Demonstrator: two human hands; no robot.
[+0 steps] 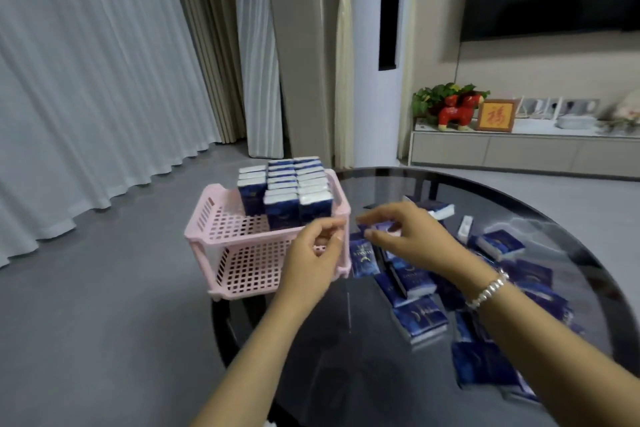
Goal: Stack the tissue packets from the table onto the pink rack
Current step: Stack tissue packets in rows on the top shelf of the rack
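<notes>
The pink rack (221, 218) has two perforated tiers and stands at the left edge of the round dark glass table (502, 198). Several blue tissue packets (284, 191) stand upright in rows at the back right of its top tier. My left hand (311, 253) curls its thumb and fingers round the rack's front right corner. My right hand (412, 236) is just right of the rack and pinches a blue tissue packet (382, 228) between thumb and fingers. Another packet (362, 255) sits just below, against the rack. Several loose packets (426, 319) lie scattered on the table.
The top tier's front left part and the lower tier (249, 267) hold no packets. Grey floor and white curtains (86, 80) lie to the left. A low cabinet (519, 146) with a red figurine and a framed picture stands behind the table.
</notes>
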